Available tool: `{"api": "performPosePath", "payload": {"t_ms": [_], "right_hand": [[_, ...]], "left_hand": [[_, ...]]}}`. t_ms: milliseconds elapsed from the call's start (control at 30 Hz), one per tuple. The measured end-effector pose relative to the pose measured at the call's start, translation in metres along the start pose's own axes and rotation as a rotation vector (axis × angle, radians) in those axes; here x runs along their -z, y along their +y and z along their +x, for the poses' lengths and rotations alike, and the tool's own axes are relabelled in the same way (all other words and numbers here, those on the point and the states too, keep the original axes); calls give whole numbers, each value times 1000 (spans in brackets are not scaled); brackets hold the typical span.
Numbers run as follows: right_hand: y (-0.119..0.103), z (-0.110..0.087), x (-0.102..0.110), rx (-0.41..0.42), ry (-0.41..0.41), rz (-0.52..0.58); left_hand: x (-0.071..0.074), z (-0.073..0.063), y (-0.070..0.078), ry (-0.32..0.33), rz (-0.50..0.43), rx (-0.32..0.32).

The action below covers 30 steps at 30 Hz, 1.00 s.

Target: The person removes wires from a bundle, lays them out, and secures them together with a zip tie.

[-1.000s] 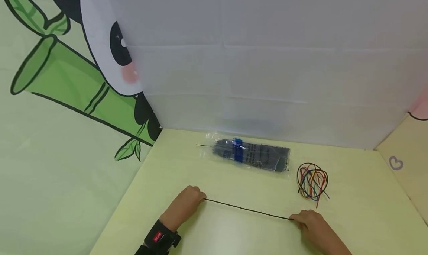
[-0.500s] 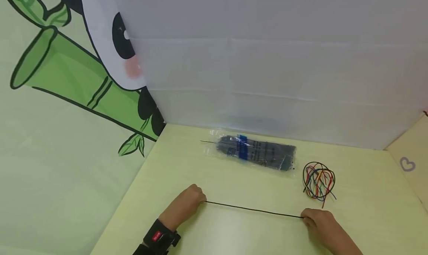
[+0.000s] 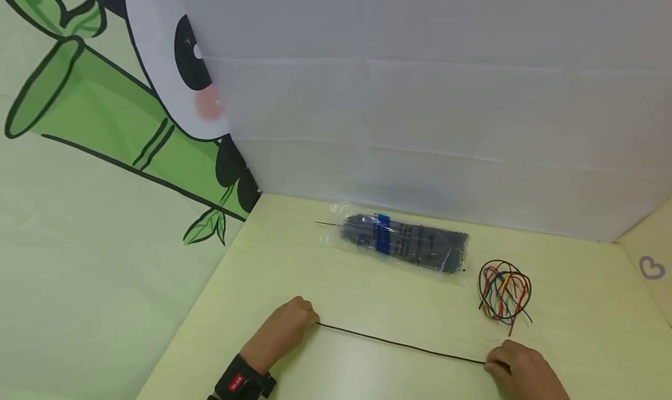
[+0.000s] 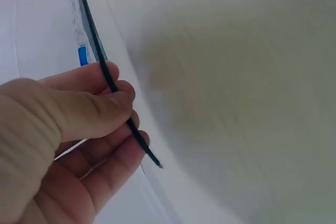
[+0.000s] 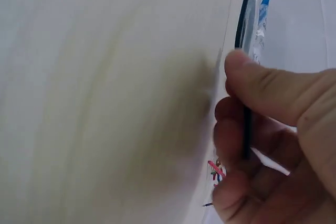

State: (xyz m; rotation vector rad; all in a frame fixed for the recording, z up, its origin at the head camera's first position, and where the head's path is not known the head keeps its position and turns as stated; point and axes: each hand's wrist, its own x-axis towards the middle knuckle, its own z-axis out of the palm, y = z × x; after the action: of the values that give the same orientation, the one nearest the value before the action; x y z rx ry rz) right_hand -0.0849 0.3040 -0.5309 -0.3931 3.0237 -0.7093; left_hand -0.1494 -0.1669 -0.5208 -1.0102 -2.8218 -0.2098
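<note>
A thin black wire (image 3: 401, 345) runs nearly straight between two hands, low over the front of the table. My left hand (image 3: 282, 332) pinches its left end between thumb and fingers. In the left wrist view, a short tail of the wire (image 4: 90, 17) with a bare tip sticks out past the fingers. The right end is pinched by my right hand (image 3: 527, 369); in the right wrist view, that end of the black wire (image 5: 243, 22) passes under the thumb and lies along the curled fingers.
A loose coil of coloured wires (image 3: 505, 291) lies beyond my right hand. Farther back, a clear bag of dark grey strips (image 3: 420, 244) with a blue band rests near the white backdrop (image 3: 446, 97). A printed panel (image 3: 105, 108) borders the pale table (image 3: 283, 254) on the left.
My right hand has moved right, away from the left hand, and a longer stretch of wire shows between them. The head view has shifted slightly. Both hands keep their pinch.
</note>
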Motion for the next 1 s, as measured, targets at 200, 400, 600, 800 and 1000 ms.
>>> {"api": "performPosePath", "payload": {"t_ms": [200,400,600,800,1000], "right_hand": [[3,-5,3,8,-74,-19],[8,-10,5,101,-17,-50],[11,-14,6,113,-59,12],[8,-4,5,179,85,-175],[-10,6,16,14,-37,-241]], "left_hand": [[0,0,3,-69,-39,22],[0,1,0,-99,-92,12],[1,-1,-2,-68,-130,9],[-1,3,1,-28,-20,1],[-5,4,5,20,28,-10]]}}
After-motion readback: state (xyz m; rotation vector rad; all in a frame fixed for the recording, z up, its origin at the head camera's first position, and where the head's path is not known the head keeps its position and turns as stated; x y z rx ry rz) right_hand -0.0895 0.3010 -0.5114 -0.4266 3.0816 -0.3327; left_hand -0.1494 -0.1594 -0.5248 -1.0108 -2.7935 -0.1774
